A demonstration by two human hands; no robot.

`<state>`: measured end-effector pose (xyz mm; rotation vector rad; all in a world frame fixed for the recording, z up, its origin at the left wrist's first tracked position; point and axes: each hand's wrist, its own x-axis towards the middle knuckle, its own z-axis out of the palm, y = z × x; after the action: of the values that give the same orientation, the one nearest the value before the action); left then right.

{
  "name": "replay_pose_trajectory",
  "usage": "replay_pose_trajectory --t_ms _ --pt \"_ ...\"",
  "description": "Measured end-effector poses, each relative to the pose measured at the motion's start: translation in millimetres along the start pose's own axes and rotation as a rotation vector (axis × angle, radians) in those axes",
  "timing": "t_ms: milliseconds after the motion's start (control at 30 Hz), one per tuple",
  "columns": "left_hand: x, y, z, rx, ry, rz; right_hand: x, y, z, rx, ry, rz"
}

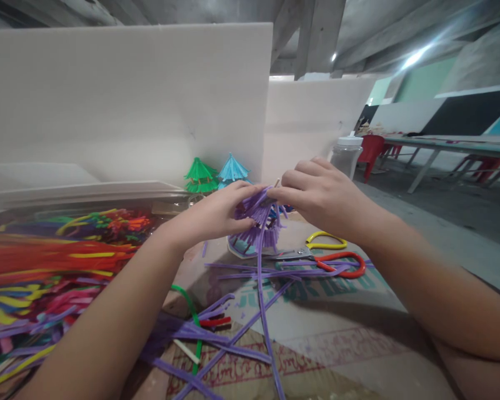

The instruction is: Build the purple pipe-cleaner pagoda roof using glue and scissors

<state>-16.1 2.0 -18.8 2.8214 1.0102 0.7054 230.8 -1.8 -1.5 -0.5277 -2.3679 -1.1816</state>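
Observation:
A purple layered piece (269, 236) made of fuzzy stems stands at the middle of the table. My left hand (229, 208) grips its upper left side, fingers behind and thumb in front. The fingers of my right hand (312, 186) are pinched together at its top, beside a small pale tip. One long purple stem (263, 311) hangs from the piece down toward the near edge. Just right of it lie scissors (341, 264) with one red and one yellow handle, over loose purple stems (233, 272).
Bundles of coloured stems (58, 255) cover the left side. Green (200, 176) and blue (232, 169) tiered pieces stand at the back by a white board (129, 100). A clear bottle (346, 155) is behind my right hand. Farther right are a long table (450, 145) and red chairs.

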Motion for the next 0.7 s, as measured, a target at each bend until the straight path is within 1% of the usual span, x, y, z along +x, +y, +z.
replay_pose_trajectory --t_ms 200,467,700 --pt "0.1 0.6 -0.4 0.006 -0.006 0.006 -0.5 1.1 -0.7 -0.014 0.008 -0.002" --pt "1.0 -0.9 1.1 0.011 -0.015 0.019 -1.0 2.0 -0.2 0.029 0.008 -0.010" --pt "0.7 -1.6 2.5 -0.002 0.006 0.036 0.1 2.5 -0.3 0.026 0.023 -0.026"
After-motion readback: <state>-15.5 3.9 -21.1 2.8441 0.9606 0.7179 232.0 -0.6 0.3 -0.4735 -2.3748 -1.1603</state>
